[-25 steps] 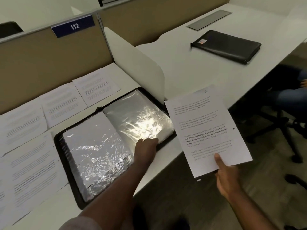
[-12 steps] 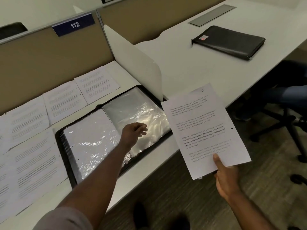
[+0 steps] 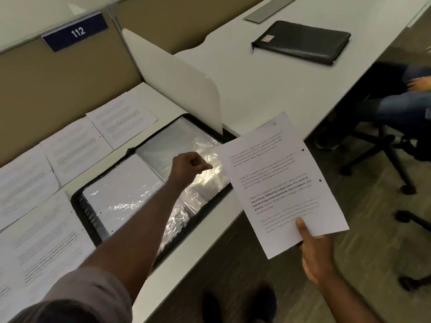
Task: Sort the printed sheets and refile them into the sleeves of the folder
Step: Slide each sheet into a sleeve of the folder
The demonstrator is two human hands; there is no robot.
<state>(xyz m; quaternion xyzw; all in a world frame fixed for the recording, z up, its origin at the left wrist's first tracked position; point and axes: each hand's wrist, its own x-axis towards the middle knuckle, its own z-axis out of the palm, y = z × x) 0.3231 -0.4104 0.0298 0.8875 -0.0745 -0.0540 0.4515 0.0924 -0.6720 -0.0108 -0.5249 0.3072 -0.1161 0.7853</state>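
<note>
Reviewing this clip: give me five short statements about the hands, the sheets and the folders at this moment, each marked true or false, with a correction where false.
1. The right hand holds a printed sheet by its lower edge. True.
2. The left hand lies flat on the desk. False: its fingers are curled, raised over the plastic sleeves of the open folder.
3. The held sheet is already inside a sleeve. False: it is in the air, beside the folder.
4. Several printed sheets lie on the desk left of the open folder. True.
5. The black folder on the far desk is open. False: it is closed.
</note>
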